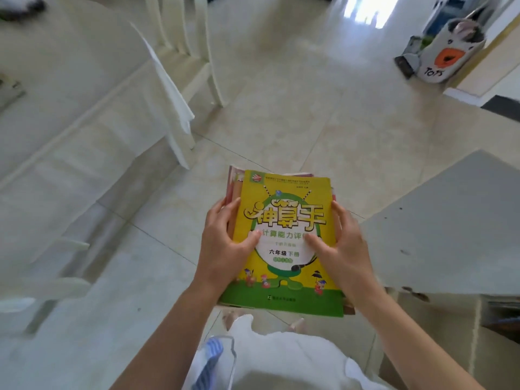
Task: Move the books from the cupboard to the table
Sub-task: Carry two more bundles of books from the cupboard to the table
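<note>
I hold a stack of books (284, 220) in front of me over the tiled floor; the top one has a yellow and green cover with big lettering. My left hand (225, 246) grips the stack's left edge, thumb on the cover. My right hand (340, 246) grips the right edge, thumb also on the cover. The table (56, 88), covered with a white cloth, fills the left side of the view. A grey cupboard top (455, 220) lies at the right.
White chairs (197, 52) stand by the table's far end, another chair (50, 263) at the near left. A white toy bin (447, 52) with boxes beside it sits on the floor at the far right. Dark objects lie on the table's far left.
</note>
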